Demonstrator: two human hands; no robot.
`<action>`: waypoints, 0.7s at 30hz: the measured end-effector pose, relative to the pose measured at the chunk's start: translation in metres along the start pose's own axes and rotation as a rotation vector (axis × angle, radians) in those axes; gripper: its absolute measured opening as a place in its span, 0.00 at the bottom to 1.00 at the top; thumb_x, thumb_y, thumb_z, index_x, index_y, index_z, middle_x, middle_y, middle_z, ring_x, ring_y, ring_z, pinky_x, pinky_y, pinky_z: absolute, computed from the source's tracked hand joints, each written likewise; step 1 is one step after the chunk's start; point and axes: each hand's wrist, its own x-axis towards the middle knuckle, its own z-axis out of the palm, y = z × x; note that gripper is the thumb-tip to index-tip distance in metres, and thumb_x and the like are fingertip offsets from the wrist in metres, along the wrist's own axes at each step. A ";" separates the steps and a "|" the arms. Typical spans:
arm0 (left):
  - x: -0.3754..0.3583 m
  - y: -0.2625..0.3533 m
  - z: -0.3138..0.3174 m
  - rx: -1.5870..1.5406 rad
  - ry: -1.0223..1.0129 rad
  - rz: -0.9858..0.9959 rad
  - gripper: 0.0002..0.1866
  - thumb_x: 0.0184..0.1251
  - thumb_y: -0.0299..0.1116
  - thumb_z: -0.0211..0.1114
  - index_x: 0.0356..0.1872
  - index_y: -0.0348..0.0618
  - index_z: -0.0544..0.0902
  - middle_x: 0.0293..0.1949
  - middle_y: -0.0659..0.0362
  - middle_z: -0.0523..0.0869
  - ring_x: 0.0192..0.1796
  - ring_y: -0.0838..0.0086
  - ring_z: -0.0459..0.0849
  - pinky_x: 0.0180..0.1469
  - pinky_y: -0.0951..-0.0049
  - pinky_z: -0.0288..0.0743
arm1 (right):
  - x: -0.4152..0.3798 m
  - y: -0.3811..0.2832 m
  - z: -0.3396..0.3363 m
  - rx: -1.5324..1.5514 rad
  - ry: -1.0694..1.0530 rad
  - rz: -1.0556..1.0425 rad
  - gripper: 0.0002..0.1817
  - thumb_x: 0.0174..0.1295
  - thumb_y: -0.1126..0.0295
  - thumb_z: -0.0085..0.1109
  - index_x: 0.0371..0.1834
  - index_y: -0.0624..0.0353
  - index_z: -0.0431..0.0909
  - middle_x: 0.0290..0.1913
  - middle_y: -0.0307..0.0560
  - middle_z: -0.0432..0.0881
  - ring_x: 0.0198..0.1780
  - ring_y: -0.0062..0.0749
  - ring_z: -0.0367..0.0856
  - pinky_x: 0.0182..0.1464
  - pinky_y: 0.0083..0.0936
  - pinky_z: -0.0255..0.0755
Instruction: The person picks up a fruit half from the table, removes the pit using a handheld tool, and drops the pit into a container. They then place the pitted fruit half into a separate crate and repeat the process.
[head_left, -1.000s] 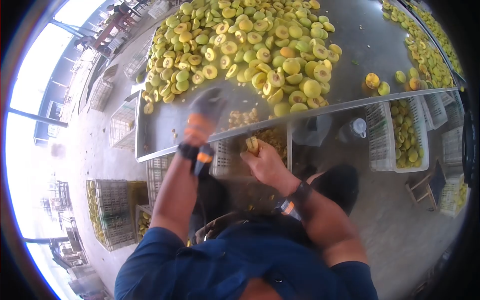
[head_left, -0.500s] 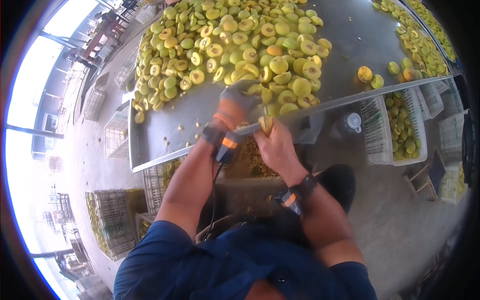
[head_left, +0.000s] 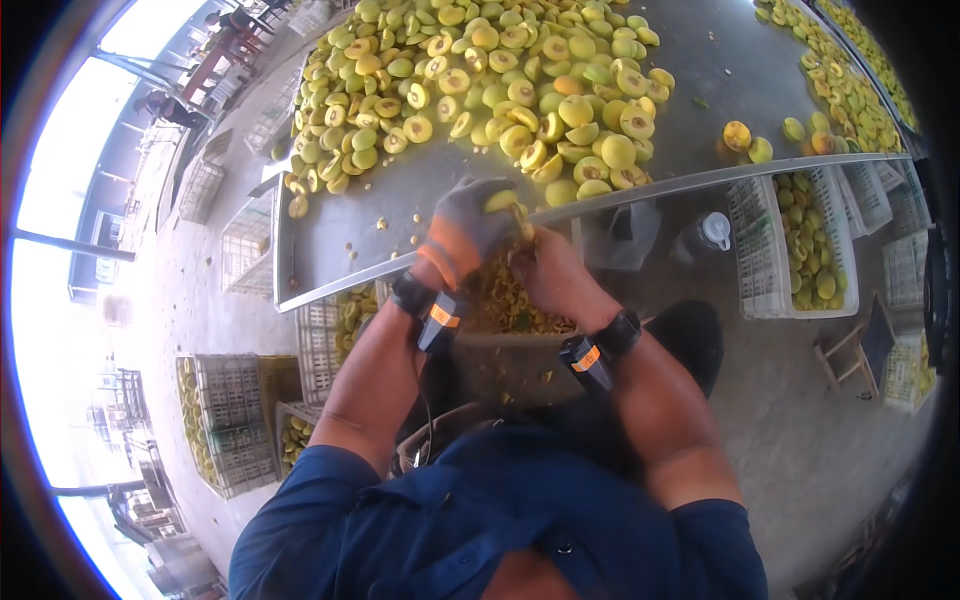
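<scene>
At table edge [head_left: 700,178], left hand [head_left: 468,225] gripping fruit [head_left: 501,202], right hand [head_left: 558,275] beside, labels [head_left: 444,316] illegible

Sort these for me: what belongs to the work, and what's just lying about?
In use:
- fruit in the gloved left hand
- right hand beside it
- halved-fruit pile
- metal table

Apparently lying about:
- lidded container
- dark-topped wooden stand

Metal table [head_left: 330,232]: spans beyond the gloved left fingers [head_left: 497,190]
Halved fruits [head_left: 450,80]: heaped ahead of them
Small pale bits [head_left: 383,223]: scattered left
Orange-yellow fruit [head_left: 737,136]: well right
</scene>
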 end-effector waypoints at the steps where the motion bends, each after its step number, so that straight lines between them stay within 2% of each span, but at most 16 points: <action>1: -0.003 -0.001 -0.001 0.061 -0.002 0.006 0.21 0.68 0.26 0.72 0.62 0.37 0.88 0.55 0.51 0.92 0.56 0.68 0.90 0.60 0.69 0.83 | -0.002 0.004 0.005 -0.030 0.016 -0.002 0.16 0.71 0.69 0.63 0.53 0.71 0.75 0.40 0.75 0.87 0.48 0.75 0.85 0.50 0.60 0.78; 7: -0.007 0.004 0.001 -0.071 0.059 -0.079 0.21 0.67 0.26 0.75 0.62 0.37 0.89 0.54 0.51 0.92 0.54 0.70 0.91 0.59 0.70 0.83 | -0.003 -0.007 0.006 -0.190 0.064 0.084 0.16 0.72 0.69 0.61 0.55 0.68 0.73 0.37 0.73 0.87 0.44 0.75 0.86 0.48 0.63 0.76; 10: -0.008 0.003 -0.002 -0.105 0.042 -0.133 0.21 0.66 0.37 0.73 0.59 0.42 0.90 0.54 0.44 0.90 0.56 0.49 0.89 0.62 0.59 0.82 | -0.001 -0.006 0.005 -0.193 0.055 0.055 0.15 0.72 0.70 0.61 0.54 0.68 0.72 0.37 0.73 0.87 0.44 0.74 0.86 0.47 0.64 0.75; 13: -0.011 0.009 -0.004 -0.211 0.041 -0.195 0.22 0.66 0.38 0.73 0.59 0.42 0.90 0.55 0.44 0.91 0.57 0.50 0.89 0.62 0.59 0.82 | 0.000 -0.005 0.006 -0.152 0.068 0.020 0.15 0.72 0.70 0.62 0.54 0.67 0.73 0.36 0.74 0.86 0.43 0.74 0.86 0.47 0.63 0.76; 16: -0.012 0.005 0.001 -0.208 0.104 -0.171 0.22 0.66 0.39 0.73 0.59 0.42 0.90 0.54 0.45 0.91 0.57 0.51 0.89 0.62 0.60 0.82 | 0.001 -0.011 0.003 -0.133 0.061 0.032 0.15 0.72 0.70 0.62 0.54 0.67 0.73 0.36 0.74 0.86 0.43 0.74 0.86 0.46 0.62 0.76; 21: -0.014 0.010 -0.008 -0.107 0.074 -0.115 0.21 0.66 0.37 0.72 0.59 0.42 0.90 0.54 0.44 0.91 0.57 0.50 0.89 0.62 0.59 0.82 | 0.000 -0.007 0.004 -0.071 0.027 0.012 0.14 0.71 0.70 0.62 0.53 0.67 0.75 0.37 0.73 0.86 0.44 0.75 0.85 0.46 0.60 0.77</action>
